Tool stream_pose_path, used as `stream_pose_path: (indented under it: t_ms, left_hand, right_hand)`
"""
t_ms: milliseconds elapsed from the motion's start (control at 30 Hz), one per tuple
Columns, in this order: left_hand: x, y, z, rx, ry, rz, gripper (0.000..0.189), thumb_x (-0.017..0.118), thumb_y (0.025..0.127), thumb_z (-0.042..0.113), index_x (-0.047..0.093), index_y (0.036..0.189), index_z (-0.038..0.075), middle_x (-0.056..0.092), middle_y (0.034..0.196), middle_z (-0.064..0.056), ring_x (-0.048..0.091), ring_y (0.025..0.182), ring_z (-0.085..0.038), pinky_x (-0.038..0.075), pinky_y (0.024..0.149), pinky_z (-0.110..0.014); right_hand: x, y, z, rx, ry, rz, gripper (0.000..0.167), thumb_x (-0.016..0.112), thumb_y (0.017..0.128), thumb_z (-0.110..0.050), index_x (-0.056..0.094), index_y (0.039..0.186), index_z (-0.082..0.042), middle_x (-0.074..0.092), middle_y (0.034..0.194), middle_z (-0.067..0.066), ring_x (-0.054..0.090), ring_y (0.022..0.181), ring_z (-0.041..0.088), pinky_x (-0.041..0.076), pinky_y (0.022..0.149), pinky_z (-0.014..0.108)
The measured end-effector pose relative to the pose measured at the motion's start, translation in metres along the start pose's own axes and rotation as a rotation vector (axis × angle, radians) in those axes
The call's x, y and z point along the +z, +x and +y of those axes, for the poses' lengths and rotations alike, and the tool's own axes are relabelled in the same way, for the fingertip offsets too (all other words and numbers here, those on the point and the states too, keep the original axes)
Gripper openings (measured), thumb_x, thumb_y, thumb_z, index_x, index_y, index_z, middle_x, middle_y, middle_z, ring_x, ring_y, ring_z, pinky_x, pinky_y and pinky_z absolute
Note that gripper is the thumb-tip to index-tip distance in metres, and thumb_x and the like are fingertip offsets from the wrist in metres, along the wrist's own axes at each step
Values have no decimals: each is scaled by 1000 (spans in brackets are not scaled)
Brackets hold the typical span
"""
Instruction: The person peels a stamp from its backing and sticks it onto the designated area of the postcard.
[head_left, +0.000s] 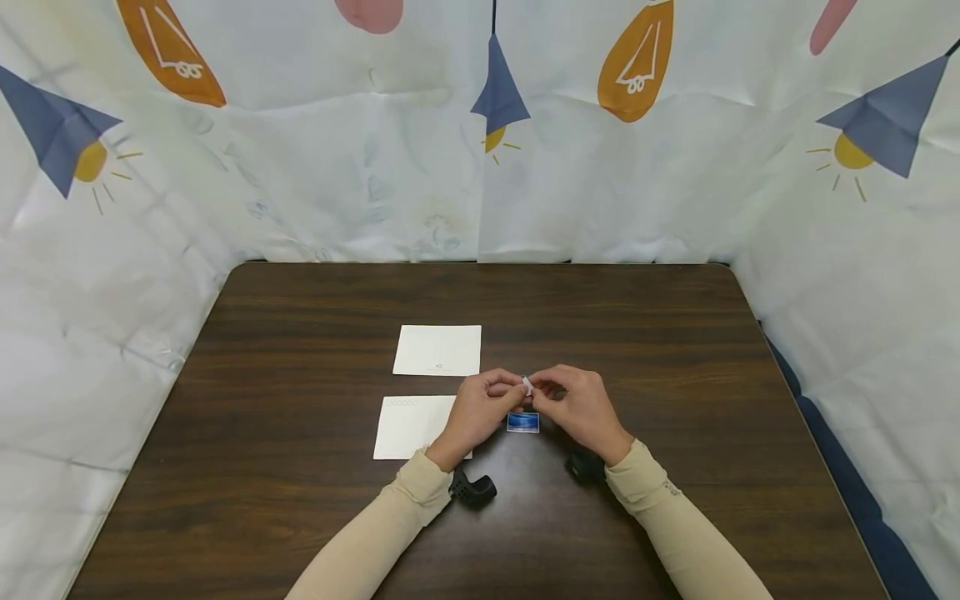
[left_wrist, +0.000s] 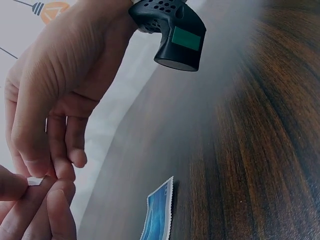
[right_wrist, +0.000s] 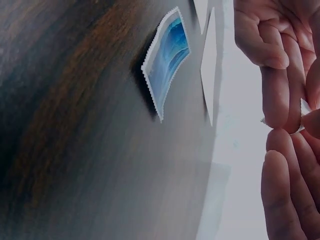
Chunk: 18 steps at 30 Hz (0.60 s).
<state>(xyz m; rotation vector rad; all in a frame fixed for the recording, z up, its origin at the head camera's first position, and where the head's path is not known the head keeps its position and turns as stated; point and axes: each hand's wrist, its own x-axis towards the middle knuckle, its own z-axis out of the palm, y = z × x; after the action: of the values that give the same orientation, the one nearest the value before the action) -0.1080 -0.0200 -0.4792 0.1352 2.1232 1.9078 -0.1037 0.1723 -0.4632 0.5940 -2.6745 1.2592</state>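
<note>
— First entry: what do the hands have?

— Scrap (head_left: 528,386), one, small, white, in front of the person, between the fingertips of both hands. Left hand (head_left: 480,408): thumb and fingers pinching it. Right hand (head_left: 582,408): pinching it likewise, from the other side. Mostly covered by fingers; what looks like a toothed tip shows in the right wrist view, so possibly a stamp, though I cannot be sure

— And lying loose?

— Stamp (head_left: 522,422), one, blue picture, white toothed border. Slightly bowed, picture up, on the table (head_left: 637,325), just below the hands and right of the near card. Held by neither hand

— Cards?

— Two, white. Far card (head_left: 437,351): small print towards its lower edge. Near card (head_left: 408,425): faint row of marks at top left, part of it hidden beneath the left wrist

— Condition of the work?

— My estimate from here: partway. Done: both cards laid out, one beyond the other, with the stamp beside the nearer. In hand: the scrap, apparently unfinished, since both hands grip it. Left: the scrap is not yet released, the loose stamp not taken up, and no stamp shows on the visible part of either card
</note>
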Motion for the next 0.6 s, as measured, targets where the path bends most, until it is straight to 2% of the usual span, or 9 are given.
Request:
stream_pose_path:
  t_ms: [367,600]
  left_hand:
    - [1,1,-1,6,-1,-4,21,71,99,19,75,108,0,81,105,-17,81,95,-24,66,80,-28]
    - [2,1,-2,10,-24,5,21,71,98,16,74,110,-2,79,109,-21,79,100,-32,66,83,-33]
  right_hand:
    - [-2,0,0,-23,-27,5,13,79,89,-9,82,102,-9,80,93,3,74,77,9,64,70,26]
    - [-3,2,1,0,-50,8,12,77,91,-10,83,102,-10,81,96,4,75,79,10,64,72,27]
